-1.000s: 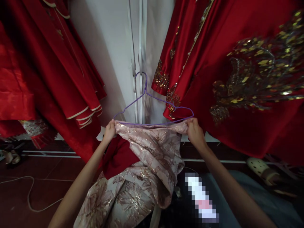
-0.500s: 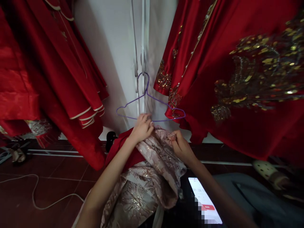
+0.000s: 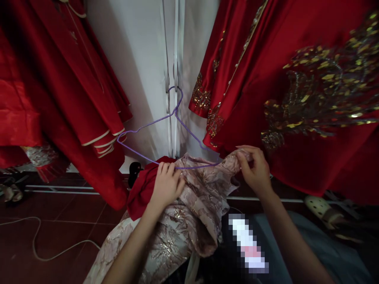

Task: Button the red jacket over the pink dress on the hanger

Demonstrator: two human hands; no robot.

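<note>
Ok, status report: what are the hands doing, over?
Left hand on brocade garment at purple wire hanger's bottom bar. Right hand pinching garment's edge. Red garments hang close on both sides.

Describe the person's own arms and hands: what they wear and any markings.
The left hand and right hand are bare, with no gloves, and no ring, watch or bracelet shows. The left forearm and right forearm carry no sleeve within the frame. No markings are visible.
</note>
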